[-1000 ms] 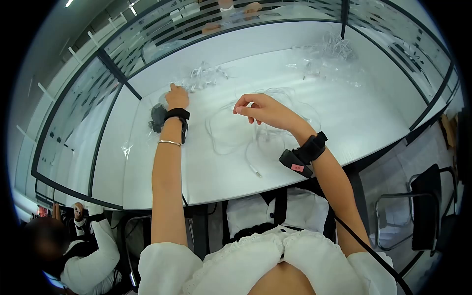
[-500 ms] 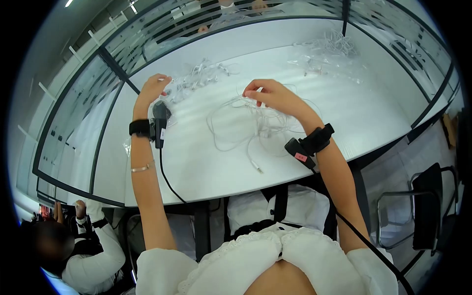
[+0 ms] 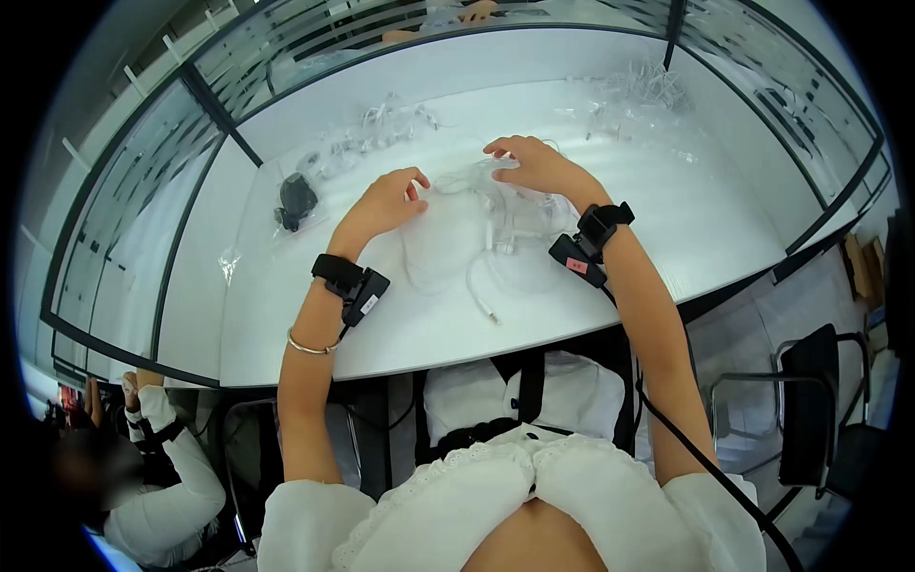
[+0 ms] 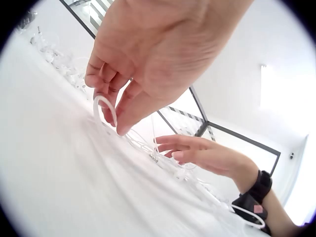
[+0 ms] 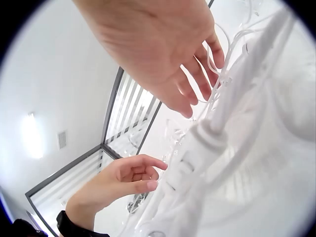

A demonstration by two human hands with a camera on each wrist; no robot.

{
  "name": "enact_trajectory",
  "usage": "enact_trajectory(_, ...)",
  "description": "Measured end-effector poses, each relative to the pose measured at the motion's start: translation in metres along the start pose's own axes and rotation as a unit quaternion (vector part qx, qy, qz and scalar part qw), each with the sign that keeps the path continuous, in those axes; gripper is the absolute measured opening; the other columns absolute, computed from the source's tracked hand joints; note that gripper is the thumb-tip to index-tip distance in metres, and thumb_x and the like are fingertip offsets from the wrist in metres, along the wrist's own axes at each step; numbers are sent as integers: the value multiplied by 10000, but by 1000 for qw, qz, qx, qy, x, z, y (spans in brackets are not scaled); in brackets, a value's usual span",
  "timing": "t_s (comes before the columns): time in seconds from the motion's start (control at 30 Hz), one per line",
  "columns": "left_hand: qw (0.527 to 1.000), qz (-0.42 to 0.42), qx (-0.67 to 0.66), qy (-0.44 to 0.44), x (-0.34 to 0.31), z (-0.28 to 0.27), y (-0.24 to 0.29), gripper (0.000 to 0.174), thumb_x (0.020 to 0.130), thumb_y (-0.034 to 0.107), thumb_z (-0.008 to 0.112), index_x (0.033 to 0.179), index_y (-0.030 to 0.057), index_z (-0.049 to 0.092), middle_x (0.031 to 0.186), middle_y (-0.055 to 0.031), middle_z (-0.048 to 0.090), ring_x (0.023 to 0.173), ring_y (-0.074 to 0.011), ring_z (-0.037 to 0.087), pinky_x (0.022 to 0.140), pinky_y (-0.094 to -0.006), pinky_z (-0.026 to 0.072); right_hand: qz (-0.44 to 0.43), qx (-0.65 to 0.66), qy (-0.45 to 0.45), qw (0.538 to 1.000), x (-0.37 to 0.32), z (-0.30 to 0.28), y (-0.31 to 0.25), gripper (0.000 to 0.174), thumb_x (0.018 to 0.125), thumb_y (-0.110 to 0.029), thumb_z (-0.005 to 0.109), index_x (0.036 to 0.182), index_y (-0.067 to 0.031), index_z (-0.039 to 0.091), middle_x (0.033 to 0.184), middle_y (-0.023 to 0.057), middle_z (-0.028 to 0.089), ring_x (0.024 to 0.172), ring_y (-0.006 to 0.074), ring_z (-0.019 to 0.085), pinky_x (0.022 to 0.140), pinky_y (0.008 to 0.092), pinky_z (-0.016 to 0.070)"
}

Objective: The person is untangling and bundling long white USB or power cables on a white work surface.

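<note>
A loose tangle of white cable (image 3: 408, 257) lies on the table in front of the person, its metal-tipped plug (image 3: 493, 318) pointing toward the near edge. At the tangle's left side is the left hand (image 3: 381, 203), fingers loosely bent and thumb apart from the index finger. A cable loop (image 4: 97, 106) overlaps its fingertips in the left wrist view. Over the far side of the tangle hovers the right hand (image 3: 545, 170), its fingers fairly straight. Thin strands run close by those fingers in the right wrist view, where a white connector (image 5: 197, 143) looms large and blurred.
Bagged white cables (image 3: 386, 124) lie at the back left, and another pile (image 3: 648, 91) at the back right. A dark grey object (image 3: 297, 198) in clear plastic sits at the left. Partitions with glass panels (image 3: 133, 210) enclose the white table (image 3: 658, 257). A chair (image 3: 810, 410) stands at right.
The left hand went left beside the bagged pile, then came right and nearer to the cable tangle. The right hand shifted slightly up and right, staying over the cables.
</note>
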State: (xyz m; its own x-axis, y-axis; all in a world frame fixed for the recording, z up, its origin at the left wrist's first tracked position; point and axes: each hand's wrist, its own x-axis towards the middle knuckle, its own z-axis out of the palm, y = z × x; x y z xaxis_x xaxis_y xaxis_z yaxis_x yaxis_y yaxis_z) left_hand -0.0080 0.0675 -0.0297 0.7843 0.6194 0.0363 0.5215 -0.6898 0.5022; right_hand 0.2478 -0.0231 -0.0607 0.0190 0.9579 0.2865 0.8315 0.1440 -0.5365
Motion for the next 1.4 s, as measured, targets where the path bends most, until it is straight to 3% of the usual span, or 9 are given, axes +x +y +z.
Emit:
enact_trajectory(0.2, 998, 30, 20, 56, -1, 0, -5, 136, 760, 99, 639, 877, 33, 616, 744, -93, 615, 675, -201, 574, 620, -318, 457, 78, 22, 26, 996, -3, -14, 3, 392, 753, -201, 689, 1128, -131, 600, 828, 42, 604, 732, 159, 584, 704, 297, 481)
enact_trajectory(0.5, 928, 55, -116, 351, 3, -34, -9, 88, 843, 90, 598, 863, 15, 557, 747, -84, 626, 594, -141, 548, 557, -272, 437, 59, 133, 104, 984, -6, -37, -1, 135, 792, -152, 654, 908, -88, 681, 601, -19, 501, 581, 81, 446, 551, 238, 366)
enact_trajectory(0.53, 910, 57, -163, 376, 7, -41, -13, 94, 851, 94, 596, 870, 16, 548, 731, -77, 620, 578, -123, 536, 543, -258, 427, 39, 114, 168, 979, -4, -42, 3, 135, 760, -131, 643, 882, -94, 686, 597, 35, 534, 570, 142, 513, 550, 279, 410)
enact_trajectory(0.73, 839, 44, -267, 472, -17, -84, -21, 110, 900, 140, 578, 917, 45, 525, 646, -12, 543, 514, -46, 444, 461, -200, 339, 56, 214, 384, 897, -4, -66, 50, 137, 804, -105, 623, 929, -76, 670, 659, 16, 571, 589, 80, 495, 508, 242, 377)
enact_trajectory(0.87, 817, 37, -244, 521, -31, -102, -34, 134, 898, 160, 586, 907, 38, 529, 613, 13, 505, 515, -42, 389, 470, -207, 294, 112, 392, 409, 816, -20, -78, 43, 166, 852, -111, 603, 1004, -44, 616, 706, -7, 543, 564, 57, 468, 464, 192, 317)
enact_trajectory(1.1, 776, 6, -256, 576, -49, -144, -42, 178, 866, 202, 652, 910, 48, 573, 564, 45, 433, 471, -33, 349, 429, -207, 242, 160, 390, 565, 709, -28, -93, 74, 155, 868, -99, 585, 1012, -39, 578, 755, 39, 571, 580, 100, 559, 446, 222, 417)
enact_trajectory(1.27, 799, -15, -249, 548, -59, -159, -26, 205, 859, 225, 662, 920, 45, 586, 561, 55, 417, 475, -37, 355, 461, -207, 266, 149, 478, 604, 621, -36, -99, 109, 199, 861, -55, 580, 1043, -12, 510, 940, 115, 539, 657, 220, 624, 526, 323, 555)
enact_trajectory(1.37, 834, -27, -229, 501, -62, -169, -13, 210, 870, 248, 645, 925, 53, 586, 556, 65, 399, 476, -30, 345, 465, -204, 257, 161, 485, 607, 609, -37, -100, 115, 196, 861, -57, 581, 1046, -21, 528, 918, 109, 562, 666, 220, 629, 544, 319, 545)
enact_trajectory(1.4, 845, -22, -213, 490, -63, -170, -5, 205, 876, 249, 634, 929, 56, 586, 555, 68, 393, 476, -27, 341, 465, -204, 251, 170, 474, 573, 647, -38, -99, 114, 208, 854, -71, 594, 1050, -21, 545, 922, 109, 576, 684, 214, 629, 572, 317, 538)
